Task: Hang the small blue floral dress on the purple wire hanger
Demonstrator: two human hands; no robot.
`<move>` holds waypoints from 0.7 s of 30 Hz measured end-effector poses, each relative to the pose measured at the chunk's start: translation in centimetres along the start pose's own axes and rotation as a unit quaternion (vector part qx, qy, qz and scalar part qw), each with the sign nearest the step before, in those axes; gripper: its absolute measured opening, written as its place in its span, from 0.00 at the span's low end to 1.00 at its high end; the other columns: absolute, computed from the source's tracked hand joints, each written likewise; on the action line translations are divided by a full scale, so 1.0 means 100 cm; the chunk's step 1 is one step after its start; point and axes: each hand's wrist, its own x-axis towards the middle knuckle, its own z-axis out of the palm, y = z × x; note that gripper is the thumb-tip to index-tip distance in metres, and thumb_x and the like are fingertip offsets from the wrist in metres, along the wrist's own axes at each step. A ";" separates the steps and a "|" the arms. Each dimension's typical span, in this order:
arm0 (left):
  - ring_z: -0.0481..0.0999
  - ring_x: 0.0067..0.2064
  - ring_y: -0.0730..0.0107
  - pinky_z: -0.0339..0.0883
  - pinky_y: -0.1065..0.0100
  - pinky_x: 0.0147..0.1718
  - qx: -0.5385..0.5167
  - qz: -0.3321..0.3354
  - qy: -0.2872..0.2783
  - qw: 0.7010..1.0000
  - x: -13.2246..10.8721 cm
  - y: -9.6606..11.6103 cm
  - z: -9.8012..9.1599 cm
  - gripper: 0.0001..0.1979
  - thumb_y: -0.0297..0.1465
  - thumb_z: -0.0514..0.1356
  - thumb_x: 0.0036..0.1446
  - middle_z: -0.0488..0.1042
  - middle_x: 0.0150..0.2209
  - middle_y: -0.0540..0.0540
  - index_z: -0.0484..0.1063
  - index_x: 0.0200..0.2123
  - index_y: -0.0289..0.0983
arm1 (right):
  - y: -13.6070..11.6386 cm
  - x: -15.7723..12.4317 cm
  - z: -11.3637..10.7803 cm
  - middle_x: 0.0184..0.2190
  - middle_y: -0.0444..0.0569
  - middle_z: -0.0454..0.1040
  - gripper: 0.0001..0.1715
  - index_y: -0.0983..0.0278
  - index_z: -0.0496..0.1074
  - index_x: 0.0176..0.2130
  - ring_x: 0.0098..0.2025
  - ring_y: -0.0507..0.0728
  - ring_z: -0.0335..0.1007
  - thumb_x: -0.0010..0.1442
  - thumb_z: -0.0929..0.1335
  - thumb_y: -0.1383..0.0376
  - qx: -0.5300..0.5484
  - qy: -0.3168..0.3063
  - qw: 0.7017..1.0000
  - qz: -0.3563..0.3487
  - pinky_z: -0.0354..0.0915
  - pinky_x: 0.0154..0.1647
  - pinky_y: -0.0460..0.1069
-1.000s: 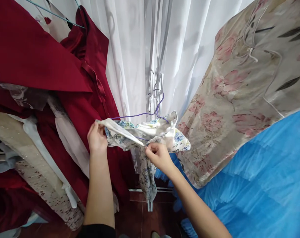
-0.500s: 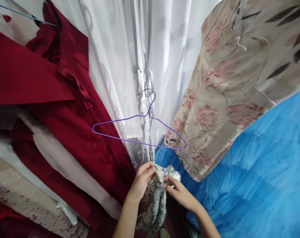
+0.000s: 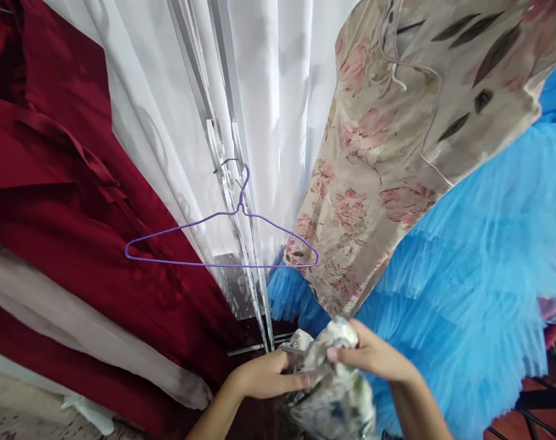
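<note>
The person's left hand (image 3: 271, 373) and right hand (image 3: 374, 351), close together, are clutching a bunched, patterned garment (image 3: 335, 400) at the view's bottom edge. A gap is separating it from the purple hanger (image 3: 241, 207) above, whose ends are overlapping a red dress (image 3: 98, 244) and a floral garment (image 3: 369, 159); blue tulle (image 3: 465, 269) is spreading rightward.

The garment (image 3: 330, 406) I hold at six o'clock is crumpled, soft-looking cloth. Toward nine, the hanger (image 3: 222, 265) looks like smooth coated wire; beyond it, the red dress (image 3: 98, 244) is matt cloth. At two, I see a satiny flowered dress (image 3: 388, 140); at four, a gauzy, ruffled skirt (image 3: 456, 275) of netting.
</note>
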 end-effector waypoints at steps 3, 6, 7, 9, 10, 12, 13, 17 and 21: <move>0.74 0.36 0.64 0.69 0.69 0.38 0.087 -0.060 0.147 0.984 -0.025 -0.009 -0.003 0.14 0.42 0.63 0.59 0.75 0.30 0.49 0.77 0.32 0.37 | -0.029 0.025 -0.057 0.16 0.40 0.61 0.19 0.65 0.71 0.21 0.20 0.49 0.51 0.50 0.77 0.56 -0.067 0.047 0.995 -0.062 0.49 0.20 0.46; 0.74 0.42 0.59 0.69 0.67 0.42 0.166 -0.032 0.304 0.937 -0.051 0.008 -0.015 0.12 0.37 0.63 0.59 0.74 0.30 0.46 0.73 0.26 0.38 | -0.065 0.078 -0.088 0.17 0.41 0.63 0.18 0.64 0.71 0.18 0.23 0.51 0.55 0.46 0.77 0.57 -0.073 0.106 0.971 -0.201 0.54 0.24 0.47; 0.74 0.44 0.58 0.69 0.66 0.44 0.188 -0.012 0.338 0.922 -0.059 0.019 -0.020 0.11 0.35 0.63 0.60 0.74 0.31 0.45 0.73 0.26 0.38 | -0.077 0.098 -0.088 0.19 0.42 0.66 0.17 0.64 0.72 0.19 0.25 0.52 0.59 0.46 0.77 0.58 -0.072 0.110 0.963 -0.235 0.56 0.27 0.47; 0.74 0.45 0.57 0.69 0.65 0.45 0.226 0.015 0.380 0.897 -0.072 0.043 -0.028 0.09 0.32 0.60 0.61 0.74 0.32 0.44 0.72 0.27 0.39 | -0.097 0.136 -0.077 0.24 0.44 0.71 0.14 0.64 0.75 0.23 0.29 0.54 0.64 0.47 0.76 0.58 -0.046 0.086 0.958 -0.269 0.60 0.31 0.47; 0.75 0.45 0.57 0.69 0.65 0.45 0.243 0.024 0.398 0.884 -0.078 0.054 -0.033 0.08 0.30 0.59 0.61 0.75 0.32 0.44 0.73 0.29 0.39 | -0.105 0.151 -0.067 0.25 0.44 0.71 0.13 0.64 0.75 0.25 0.29 0.54 0.64 0.49 0.76 0.57 -0.025 0.075 0.958 -0.274 0.61 0.32 0.47; 0.75 0.45 0.58 0.69 0.64 0.44 0.272 0.027 0.438 0.856 -0.092 0.070 -0.044 0.07 0.27 0.57 0.61 0.77 0.37 0.43 0.75 0.35 0.40 | -0.118 0.171 -0.045 0.24 0.42 0.71 0.12 0.63 0.75 0.30 0.26 0.52 0.63 0.51 0.75 0.57 0.019 0.053 0.962 -0.266 0.59 0.28 0.45; 0.75 0.45 0.58 0.69 0.64 0.45 0.287 0.023 0.460 0.840 -0.100 0.075 -0.051 0.09 0.26 0.56 0.61 0.78 0.39 0.44 0.76 0.38 0.41 | -0.122 0.175 -0.035 0.23 0.40 0.70 0.13 0.62 0.76 0.33 0.24 0.51 0.61 0.52 0.75 0.57 0.032 0.036 0.966 -0.255 0.57 0.25 0.45; 0.76 0.40 0.62 0.59 0.54 0.59 0.381 -0.023 0.489 0.785 -0.143 0.069 -0.098 0.10 0.27 0.58 0.59 0.79 0.37 0.49 0.78 0.40 0.45 | -0.131 0.174 -0.024 0.24 0.40 0.74 0.29 0.60 0.75 0.52 0.20 0.50 0.61 0.50 0.76 0.62 0.047 -0.035 0.974 -0.220 0.55 0.20 0.44; 0.75 0.39 0.62 0.44 0.47 0.65 0.437 -0.072 0.454 0.773 -0.172 0.050 -0.155 0.05 0.32 0.62 0.55 0.78 0.33 0.51 0.79 0.34 0.45 | -0.135 0.170 -0.030 0.37 0.51 0.83 0.30 0.62 0.80 0.52 0.31 0.56 0.75 0.48 0.77 0.62 0.025 -0.062 0.981 -0.183 0.66 0.28 0.47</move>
